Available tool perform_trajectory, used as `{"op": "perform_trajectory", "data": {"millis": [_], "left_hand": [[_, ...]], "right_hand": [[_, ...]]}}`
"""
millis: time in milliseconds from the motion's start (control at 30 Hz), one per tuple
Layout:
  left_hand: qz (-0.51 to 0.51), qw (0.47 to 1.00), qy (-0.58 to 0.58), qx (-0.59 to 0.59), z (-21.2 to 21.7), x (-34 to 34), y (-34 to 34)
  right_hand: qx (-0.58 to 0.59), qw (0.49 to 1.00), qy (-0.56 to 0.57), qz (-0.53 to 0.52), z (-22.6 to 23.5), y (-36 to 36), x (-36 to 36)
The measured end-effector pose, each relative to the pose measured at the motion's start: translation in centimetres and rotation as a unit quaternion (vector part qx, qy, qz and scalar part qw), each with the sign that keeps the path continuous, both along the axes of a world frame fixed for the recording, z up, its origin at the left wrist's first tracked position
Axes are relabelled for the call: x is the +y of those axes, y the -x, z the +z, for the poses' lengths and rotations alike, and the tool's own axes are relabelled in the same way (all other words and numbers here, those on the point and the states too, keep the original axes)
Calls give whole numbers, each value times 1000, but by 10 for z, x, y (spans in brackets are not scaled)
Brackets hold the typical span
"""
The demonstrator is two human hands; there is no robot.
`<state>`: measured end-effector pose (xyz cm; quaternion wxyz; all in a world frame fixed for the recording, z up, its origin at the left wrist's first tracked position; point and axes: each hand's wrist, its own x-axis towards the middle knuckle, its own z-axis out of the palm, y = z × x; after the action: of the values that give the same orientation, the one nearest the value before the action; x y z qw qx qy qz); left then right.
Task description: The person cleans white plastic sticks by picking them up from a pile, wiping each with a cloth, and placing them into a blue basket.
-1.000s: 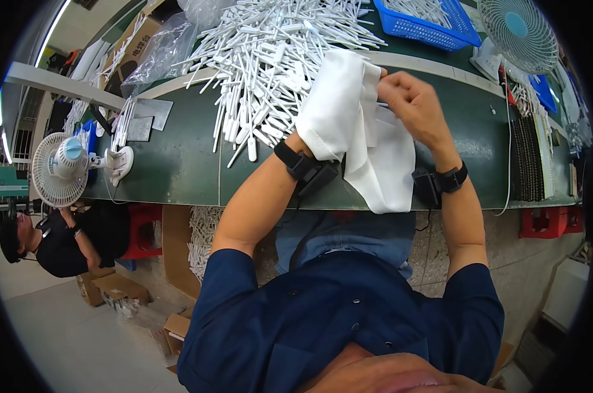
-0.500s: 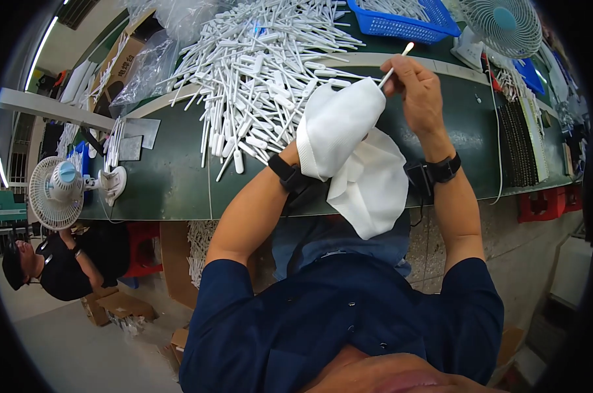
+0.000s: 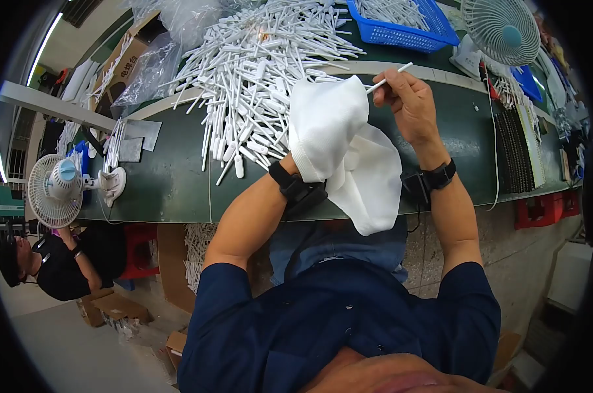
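Note:
A white cloth [image 3: 329,121] drapes over my left hand [image 3: 288,164] and hides its fingers; only skin near the wrist shows. One loose end of the cloth hangs down past the table's front edge. My right hand [image 3: 411,105] pinches a thin white stick [image 3: 404,68] between thumb and fingers. The stick's inner end reaches the cloth's right side; whether the left fingers grip it there is hidden. Just beyond the cloth, to the left, spreads a big heap of similar white sticks [image 3: 263,78], several with broad flat ends.
A blue basket [image 3: 401,36] of white sticks stands at the back. Fans stand at the right [image 3: 506,33] and left [image 3: 51,187]. Plastic bags [image 3: 152,69] and a cardboard box [image 3: 123,72] lie back left. Another person [image 3: 74,262] sits at the left.
My right hand has moved slightly down and left, and the stick now lies at a flatter angle. The cloth-covered left hand has shifted a little left.

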<state>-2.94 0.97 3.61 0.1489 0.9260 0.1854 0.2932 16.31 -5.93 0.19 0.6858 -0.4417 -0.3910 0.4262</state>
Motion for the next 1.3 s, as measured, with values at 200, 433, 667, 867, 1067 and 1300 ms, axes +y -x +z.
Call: {"op": "perform_trajectory", "data": {"millis": [200, 433, 667, 867, 1067, 1300], "left_hand": [[26, 993, -92, -74, -28, 2, -9], [-46, 995, -74, -54, -23, 5, -6], [-136, 935, 242, -221, -97, 11, -12], [-299, 632, 630, -338, -85, 11, -14], [-250, 461, 772, -360, -137, 34, -21], [-114, 975, 143, -123, -88, 30, -2]], "right_hand": [[15, 999, 19, -37, -15, -42, 14], [14, 995, 20, -100, 41, -97, 80], [-649, 755, 39, 85, 18, 6, 121], [-692, 716, 30, 89, -13, 24, 150], [-671, 732, 79, 91, 3, 40, 154], [-679, 712, 148, 103, 23, 36, 146]]}}
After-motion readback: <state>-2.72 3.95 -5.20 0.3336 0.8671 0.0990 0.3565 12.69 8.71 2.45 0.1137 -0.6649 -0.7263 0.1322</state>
